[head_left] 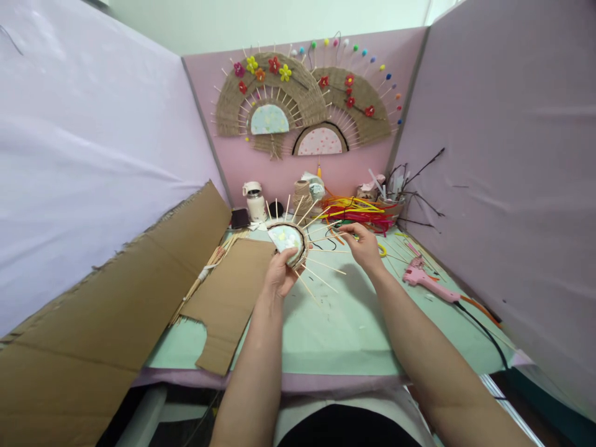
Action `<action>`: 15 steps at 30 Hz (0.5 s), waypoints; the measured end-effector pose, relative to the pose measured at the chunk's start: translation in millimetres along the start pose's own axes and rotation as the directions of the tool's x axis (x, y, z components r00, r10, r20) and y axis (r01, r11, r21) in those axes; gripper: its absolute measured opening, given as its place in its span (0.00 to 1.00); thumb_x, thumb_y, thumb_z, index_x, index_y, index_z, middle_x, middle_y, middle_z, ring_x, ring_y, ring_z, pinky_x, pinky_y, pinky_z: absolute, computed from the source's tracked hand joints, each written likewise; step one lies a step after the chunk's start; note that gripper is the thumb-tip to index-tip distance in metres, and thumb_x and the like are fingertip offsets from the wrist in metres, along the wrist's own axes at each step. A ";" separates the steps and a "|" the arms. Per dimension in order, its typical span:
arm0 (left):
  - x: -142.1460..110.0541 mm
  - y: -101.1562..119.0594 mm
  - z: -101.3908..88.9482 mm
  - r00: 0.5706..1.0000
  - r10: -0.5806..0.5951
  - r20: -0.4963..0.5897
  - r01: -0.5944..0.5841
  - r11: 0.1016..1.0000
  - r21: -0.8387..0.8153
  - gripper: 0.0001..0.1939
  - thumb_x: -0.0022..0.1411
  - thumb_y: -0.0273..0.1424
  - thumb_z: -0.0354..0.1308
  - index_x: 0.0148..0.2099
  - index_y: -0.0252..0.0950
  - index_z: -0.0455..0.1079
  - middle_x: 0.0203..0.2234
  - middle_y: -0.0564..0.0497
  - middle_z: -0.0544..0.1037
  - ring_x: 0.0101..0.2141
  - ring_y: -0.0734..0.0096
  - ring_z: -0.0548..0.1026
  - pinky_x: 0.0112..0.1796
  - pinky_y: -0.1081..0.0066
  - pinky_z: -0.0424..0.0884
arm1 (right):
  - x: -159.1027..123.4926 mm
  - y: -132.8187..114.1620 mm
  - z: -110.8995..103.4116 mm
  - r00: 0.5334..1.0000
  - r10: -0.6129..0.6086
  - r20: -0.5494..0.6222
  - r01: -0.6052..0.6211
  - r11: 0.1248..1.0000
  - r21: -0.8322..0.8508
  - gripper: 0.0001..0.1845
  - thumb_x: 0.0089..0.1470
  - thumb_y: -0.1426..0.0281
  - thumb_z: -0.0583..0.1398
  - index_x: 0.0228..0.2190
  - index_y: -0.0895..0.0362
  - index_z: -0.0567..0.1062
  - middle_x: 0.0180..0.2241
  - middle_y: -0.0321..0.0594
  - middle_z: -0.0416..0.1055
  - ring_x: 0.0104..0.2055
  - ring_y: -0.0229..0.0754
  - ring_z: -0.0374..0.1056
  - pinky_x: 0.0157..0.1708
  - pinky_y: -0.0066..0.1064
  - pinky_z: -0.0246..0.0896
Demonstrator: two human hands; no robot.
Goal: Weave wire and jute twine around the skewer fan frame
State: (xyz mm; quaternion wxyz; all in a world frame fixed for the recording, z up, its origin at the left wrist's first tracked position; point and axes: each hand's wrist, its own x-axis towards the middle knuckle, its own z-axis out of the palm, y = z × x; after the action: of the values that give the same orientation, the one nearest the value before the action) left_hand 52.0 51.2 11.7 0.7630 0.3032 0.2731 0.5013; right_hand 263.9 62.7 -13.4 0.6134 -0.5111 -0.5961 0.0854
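Note:
My left hand point(280, 273) grips a half-round fan base point(287, 239) by its lower edge, thumb on the pale floral face. Thin wooden sticks point(321, 268) spread outward from the base's curved, dark-trimmed rim. My right hand point(362, 243) is closed in a pinch at the outer ends of the sticks on the right side. What lies between its fingertips is too small to make out. Below both hands is the pale green tabletop point(326, 329).
A pink glue gun point(428, 279) lies at right, its cord running off the edge. Cardboard sheets point(233, 292) and bundled sticks point(200, 276) are at left. Behind stand a white bottle point(255, 203), twine point(302, 194), pipe cleaners point(358, 212) and twigs point(421, 174). Finished fans point(267, 77) hang on the back panel.

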 end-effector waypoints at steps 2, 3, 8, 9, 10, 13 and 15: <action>0.0 0.5 0.0 0.999 0.023 -0.026 -0.022 0.999 0.029 0.16 0.45 0.24 0.61 0.40 0.30 0.70 0.27 0.47 0.79 0.23 0.78 0.71 0.23 0.79 0.64 | -0.6 0.2 0.9 0.999 -0.008 -0.051 0.008 1.000 0.001 0.08 0.50 0.66 0.59 0.30 0.57 0.75 0.33 0.42 0.74 0.36 0.43 0.68 0.41 0.36 0.61; 0.4 0.2 -0.2 0.999 0.034 -0.040 -0.033 0.998 0.044 0.16 0.45 0.24 0.61 0.40 0.31 0.70 0.27 0.48 0.79 0.23 0.78 0.71 0.23 0.79 0.64 | -1.0 0.3 1.6 0.997 0.000 -0.073 0.002 1.000 0.015 0.08 0.50 0.66 0.59 0.31 0.57 0.75 0.33 0.42 0.74 0.37 0.43 0.68 0.41 0.36 0.62; 5.1 -5.3 -4.0 0.995 0.047 -0.088 -0.033 0.987 0.158 0.15 0.46 0.24 0.60 0.41 0.33 0.69 0.26 0.48 0.79 0.23 0.77 0.72 0.22 0.79 0.62 | -2.5 -0.3 3.5 0.990 0.046 -0.135 -0.027 0.990 0.136 0.09 0.50 0.65 0.60 0.32 0.57 0.74 0.33 0.42 0.74 0.36 0.43 0.69 0.40 0.36 0.63; 6.1 -6.6 -5.0 0.996 0.029 -0.086 -0.014 0.984 0.175 0.15 0.47 0.24 0.60 0.40 0.33 0.69 0.26 0.48 0.79 0.23 0.77 0.72 0.21 0.79 0.61 | -2.4 -0.5 3.4 0.989 0.044 -0.145 -0.023 0.989 0.146 0.09 0.50 0.65 0.60 0.31 0.57 0.74 0.32 0.41 0.74 0.35 0.43 0.69 0.40 0.35 0.63; 7.0 -7.7 -6.0 0.997 0.007 -0.080 0.008 0.983 0.182 0.15 0.47 0.24 0.60 0.40 0.33 0.69 0.26 0.48 0.79 0.23 0.76 0.72 0.21 0.79 0.61 | -2.2 -0.6 3.1 0.988 0.043 -0.152 -0.020 0.989 0.149 0.08 0.50 0.65 0.60 0.31 0.57 0.74 0.31 0.41 0.74 0.35 0.43 0.69 0.40 0.35 0.63; 8.0 -9.5 -7.5 0.998 -0.051 -0.034 0.056 0.986 0.160 0.15 0.46 0.24 0.60 0.40 0.33 0.69 0.25 0.48 0.79 0.23 0.75 0.72 0.21 0.79 0.62 | -1.2 0.4 1.7 0.984 0.069 -0.165 -0.048 0.990 0.131 0.09 0.49 0.65 0.60 0.30 0.57 0.75 0.30 0.41 0.74 0.33 0.42 0.69 0.37 0.34 0.63; 7.4 -9.6 -7.4 0.997 -0.074 0.005 0.073 0.988 0.135 0.15 0.46 0.24 0.60 0.40 0.33 0.69 0.26 0.47 0.79 0.23 0.75 0.72 0.22 0.78 0.63 | -0.6 2.1 1.5 0.982 0.112 -0.155 -0.092 0.987 0.131 0.10 0.48 0.64 0.60 0.30 0.58 0.75 0.29 0.41 0.74 0.31 0.41 0.68 0.34 0.33 0.63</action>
State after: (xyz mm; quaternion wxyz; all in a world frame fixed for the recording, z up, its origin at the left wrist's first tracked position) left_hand 55.0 56.5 -1.2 0.7601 0.3461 0.3135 0.4519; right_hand 263.5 64.0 -15.7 0.6850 -0.5074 -0.5108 0.1116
